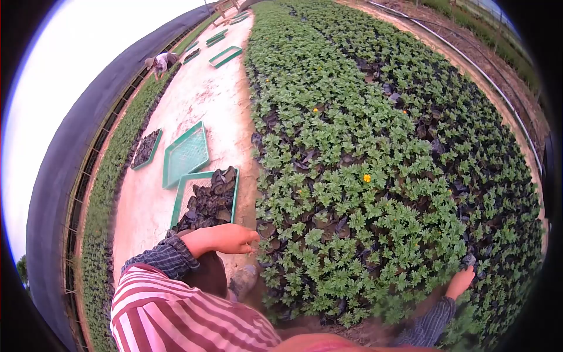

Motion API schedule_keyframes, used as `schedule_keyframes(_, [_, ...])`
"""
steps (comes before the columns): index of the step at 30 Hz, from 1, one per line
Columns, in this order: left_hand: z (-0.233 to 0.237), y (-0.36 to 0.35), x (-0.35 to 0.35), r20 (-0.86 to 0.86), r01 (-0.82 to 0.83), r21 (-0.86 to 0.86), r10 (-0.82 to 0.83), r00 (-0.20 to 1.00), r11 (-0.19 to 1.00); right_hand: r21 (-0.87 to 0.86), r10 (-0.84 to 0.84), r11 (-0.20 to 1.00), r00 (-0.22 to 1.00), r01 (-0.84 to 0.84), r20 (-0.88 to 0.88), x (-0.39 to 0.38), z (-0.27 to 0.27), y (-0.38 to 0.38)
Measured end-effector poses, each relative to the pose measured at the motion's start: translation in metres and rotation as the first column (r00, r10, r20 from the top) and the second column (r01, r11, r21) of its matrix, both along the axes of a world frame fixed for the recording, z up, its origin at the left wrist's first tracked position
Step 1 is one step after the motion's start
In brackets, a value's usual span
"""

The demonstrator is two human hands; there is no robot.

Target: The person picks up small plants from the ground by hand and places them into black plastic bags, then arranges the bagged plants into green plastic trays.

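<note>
My left hand is at the near left edge of the plant bed, beside a green crate partly filled with dark plastic grow bags. Its fingers curl inward, and I cannot make out anything in them. Over on the right side of the bed, my right hand reaches among the plants with its fingers closed on a small black grow bag. Leafy green seedlings in black bags stand packed between the two hands. One yellow flower shows among them.
An upturned-looking green crate and a filled crate lie on the pale path. More crates are farther up. Another person bends over the left bed. A white pipe runs along the right.
</note>
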State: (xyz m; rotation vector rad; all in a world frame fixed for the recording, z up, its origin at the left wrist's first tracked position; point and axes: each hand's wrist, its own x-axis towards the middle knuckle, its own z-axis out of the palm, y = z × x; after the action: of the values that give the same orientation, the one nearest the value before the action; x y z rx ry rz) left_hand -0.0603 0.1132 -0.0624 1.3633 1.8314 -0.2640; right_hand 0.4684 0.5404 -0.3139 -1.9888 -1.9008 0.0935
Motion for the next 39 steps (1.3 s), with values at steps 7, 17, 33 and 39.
schedule_keyframes(7, [-0.015, 0.097, 0.029, 0.283, 0.044, 0.422, -0.178, 0.942, 0.906, 0.05, 0.689, 0.71, 0.678, -0.703, -0.257, -0.15, 0.126, -0.07])
schedule_keyframes(17, [-0.053, 0.107, 0.066, 0.583, -0.055, 0.247, -0.103, 0.806, 0.967, 0.084, 0.716, 0.018, -0.046, -0.996, -0.697, -0.267, 0.157, -0.226])
schedule_keyframes(33, [-0.094, 0.024, 0.013, 0.366, -0.424, 0.186, 0.338, 0.867, 0.886, 0.094, -0.144, 0.984, 0.985, 0.153, -0.092, -0.002, -0.008, -0.012])
schedule_keyframes(39, [-0.1, 0.024, 0.032, 0.403, -0.548, 0.18, 0.447, 0.798, 0.817, -0.067, -0.138, 0.987, 0.986, 0.145, 0.093, 0.021, -0.056, -0.005])
